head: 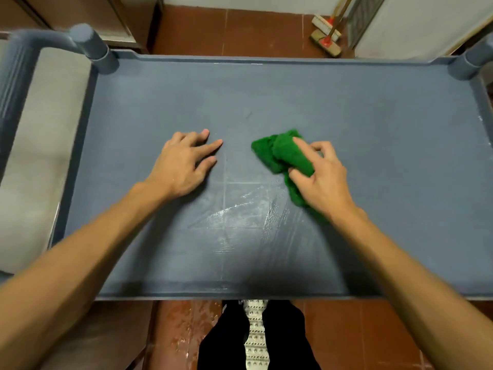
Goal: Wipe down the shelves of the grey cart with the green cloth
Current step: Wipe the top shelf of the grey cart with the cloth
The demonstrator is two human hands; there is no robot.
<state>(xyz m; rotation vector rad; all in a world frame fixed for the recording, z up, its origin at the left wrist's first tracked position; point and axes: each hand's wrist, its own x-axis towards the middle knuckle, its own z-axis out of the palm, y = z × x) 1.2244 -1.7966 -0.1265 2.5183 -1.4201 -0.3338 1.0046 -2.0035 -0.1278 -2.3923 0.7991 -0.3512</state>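
Cart shelf (pixel 266 97): top shelf of the grey cart, a wide shallow rectangular tray in matt, faintly grained grey plastic, with a low raised rim all round.
Corner posts: round grey tubes stand up from the far corners, one at 11 o'clock (pixel 90 46) and one at 1 o'clock (pixel 472 60).
Wet streaks (pixel 253 209): shiny, slanting smears on the shelf, at 6 o'clock from the gap between the two hands.
Green cloth (pixel 280 153): thick, nubby towelling in deep green, bunched into soft folds; it lies on the shelf just right of the middle.
Right hand (pixel 325 177): grasps the cloth, with the forefinger laid across the top fold and the thumb curled in against the near side.
Cloth relative to the right hand: the bulk of it juts out from the fingers toward 10 o'clock, and a tail runs beneath the palm toward the wrist at 5 o'clock.
Left hand (pixel 181 164): released and holding nothing, palm down, fingers spread with their tips on the shelf; it lies at 9 o'clock from the cloth, apart from it.
Floor (pixel 240 30): red-brown square tiles, glossy and wet-looking near the person's feet.
Brushes (pixel 326 33): two bristle heads with red fittings on wooden handles, on the floor beyond the cart at 1 o'clock.
Trousers (pixel 226 340): black fabric, at 6 o'clock below the shelf's near rim.
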